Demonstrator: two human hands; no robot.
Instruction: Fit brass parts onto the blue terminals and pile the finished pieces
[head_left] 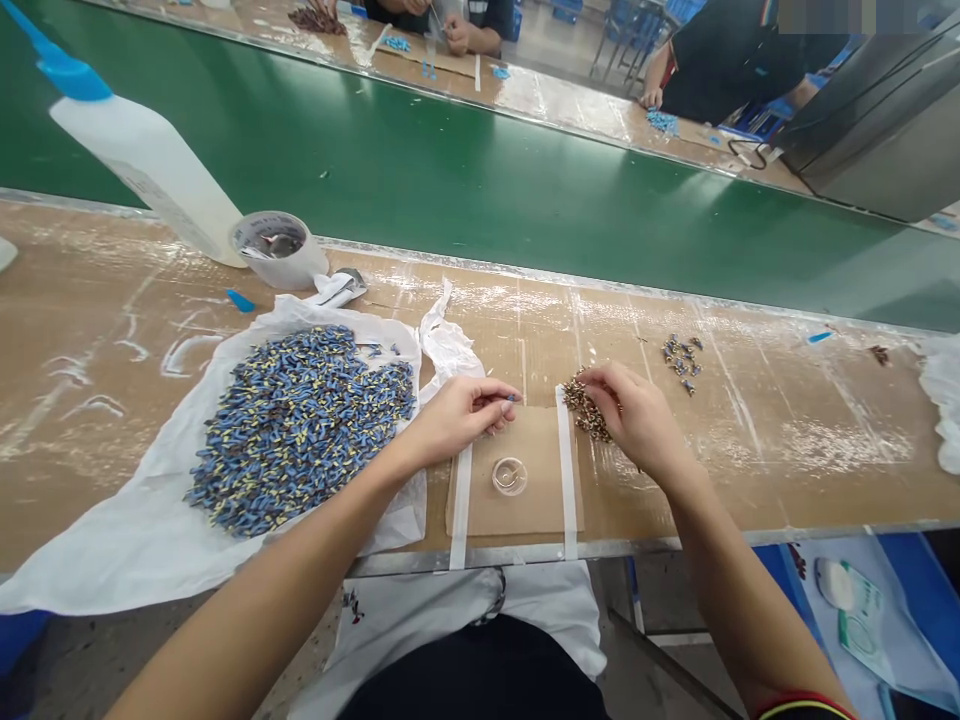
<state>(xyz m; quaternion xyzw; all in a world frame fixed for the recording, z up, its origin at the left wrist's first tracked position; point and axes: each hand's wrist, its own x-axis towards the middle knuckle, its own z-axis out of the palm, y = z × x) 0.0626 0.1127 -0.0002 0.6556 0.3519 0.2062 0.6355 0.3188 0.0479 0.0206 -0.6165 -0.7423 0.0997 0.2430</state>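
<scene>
My left hand [469, 415] pinches a small blue piece [512, 398] above the upper left corner of a taped cardboard pad [525, 510]. Over a small pile of brown and tan pieces [589, 408], right of the pad, is my right hand [634, 415], its thumb and fingers bent together; whether they hold a piece is too small to tell. A small round clear cup [510, 476] sits on the pad. Left of my left hand, a large heap of blue, yellow and dark pieces [300, 430] lies on a white plastic sheet [135, 530].
A white bottle with a blue nozzle [150, 160] leans beside a tape roll [279, 250] at the back left. Finished-looking small blue pieces [681, 362] lie at the right. Beyond the green belt [450, 150], other people work at a far table [570, 100].
</scene>
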